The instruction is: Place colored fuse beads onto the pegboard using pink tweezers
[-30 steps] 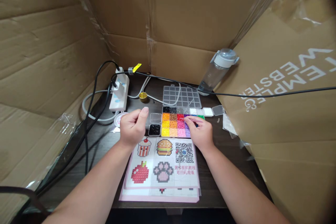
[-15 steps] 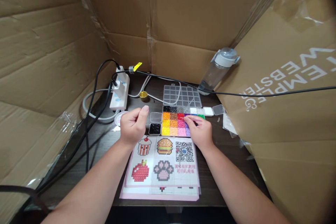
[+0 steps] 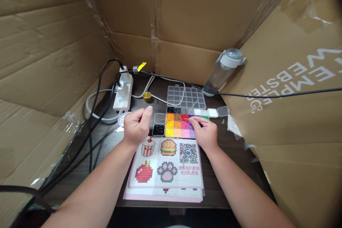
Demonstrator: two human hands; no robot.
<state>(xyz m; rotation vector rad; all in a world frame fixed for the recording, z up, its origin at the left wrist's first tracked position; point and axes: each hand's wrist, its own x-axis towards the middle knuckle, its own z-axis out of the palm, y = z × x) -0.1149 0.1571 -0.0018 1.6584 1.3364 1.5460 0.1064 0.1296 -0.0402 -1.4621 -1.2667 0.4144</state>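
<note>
My left hand (image 3: 136, 126) hovers above the table left of the bead tray, fingers curled in, thumb against the forefinger; what it pinches, if anything, is too small to see. My right hand (image 3: 205, 133) rests on the right side of the bead tray (image 3: 176, 124), whose compartments hold many colours of beads. Its fingers pinch thin pink tweezers (image 3: 192, 120) over the red and pink compartments. A small box of black beads (image 3: 159, 129) sits just left of the tray. A pattern sheet (image 3: 167, 162) with cupcake, burger, apple and paw lies below both hands.
The clear tray lid (image 3: 186, 97) lies behind the tray, a water bottle (image 3: 223, 69) at the back right. A power strip (image 3: 123, 91) with cables and a small gold cap (image 3: 146, 96) are at the back left. Cardboard walls surround the dark table (image 3: 112, 156).
Both hands stay almost in place; the right hand's fingers have shifted slightly over the tray. The view has drifted a little.
</note>
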